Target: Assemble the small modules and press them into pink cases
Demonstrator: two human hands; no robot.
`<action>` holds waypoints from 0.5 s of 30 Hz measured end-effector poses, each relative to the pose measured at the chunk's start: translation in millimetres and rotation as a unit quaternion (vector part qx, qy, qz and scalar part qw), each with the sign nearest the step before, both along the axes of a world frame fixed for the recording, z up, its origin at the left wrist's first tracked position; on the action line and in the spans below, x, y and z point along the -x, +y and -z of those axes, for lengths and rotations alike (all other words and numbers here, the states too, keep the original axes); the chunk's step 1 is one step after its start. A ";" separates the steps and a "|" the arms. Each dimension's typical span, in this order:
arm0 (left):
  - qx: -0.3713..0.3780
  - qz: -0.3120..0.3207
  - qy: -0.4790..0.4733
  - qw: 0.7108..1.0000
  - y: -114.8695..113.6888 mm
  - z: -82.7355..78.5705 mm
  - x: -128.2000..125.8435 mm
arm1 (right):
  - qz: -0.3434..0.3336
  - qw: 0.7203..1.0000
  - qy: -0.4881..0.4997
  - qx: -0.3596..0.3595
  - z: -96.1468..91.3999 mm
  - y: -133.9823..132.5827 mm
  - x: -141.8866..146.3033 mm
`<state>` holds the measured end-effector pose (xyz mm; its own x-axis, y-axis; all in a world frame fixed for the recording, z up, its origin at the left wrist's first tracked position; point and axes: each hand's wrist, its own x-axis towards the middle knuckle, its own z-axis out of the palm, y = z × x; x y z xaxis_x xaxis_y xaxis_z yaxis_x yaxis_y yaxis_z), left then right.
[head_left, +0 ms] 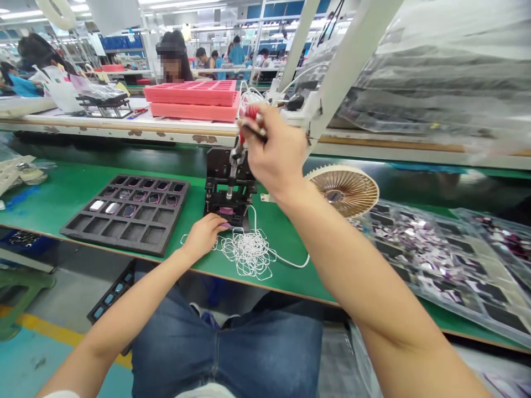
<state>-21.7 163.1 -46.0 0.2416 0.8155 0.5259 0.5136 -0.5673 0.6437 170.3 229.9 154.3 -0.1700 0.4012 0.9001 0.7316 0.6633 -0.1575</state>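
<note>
We see a matt green desk [62,193], matt black foam-like tray [128,213], black metal press [229,188] with a glossy red handle [250,113], probably plastic.

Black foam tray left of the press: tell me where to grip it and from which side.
Grip the tray by its near long edge, coming from the front, a hand toward each corner. That edge lies close to the table front and its pockets there are empty; the far rows hold small parts, so keep it level.
</note>
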 end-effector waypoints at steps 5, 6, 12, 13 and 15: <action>0.002 -0.065 -0.055 0.996 -17.8 -12.8 17.4 | 0.042 0.998 0.001 0.037 27.7 -29.1 -9.4; 0.003 -0.082 -0.068 0.994 -23.5 -14.5 22.4 | 0.027 0.993 -0.061 0.101 51.3 -39.5 -9.5; 0.019 -0.137 -0.100 0.985 -52.7 -12.5 42.7 | 0.015 0.934 -0.232 0.273 174.4 -47.0 -0.1; 0.017 -0.142 -0.096 0.985 -56.0 -11.7 43.4 | 0.020 0.928 -0.240 0.286 180.9 -38.9 2.4; 0.008 -0.147 -0.082 0.986 -60.8 -10.7 43.3 | 0.028 0.918 -0.250 0.307 184.8 -22.5 7.2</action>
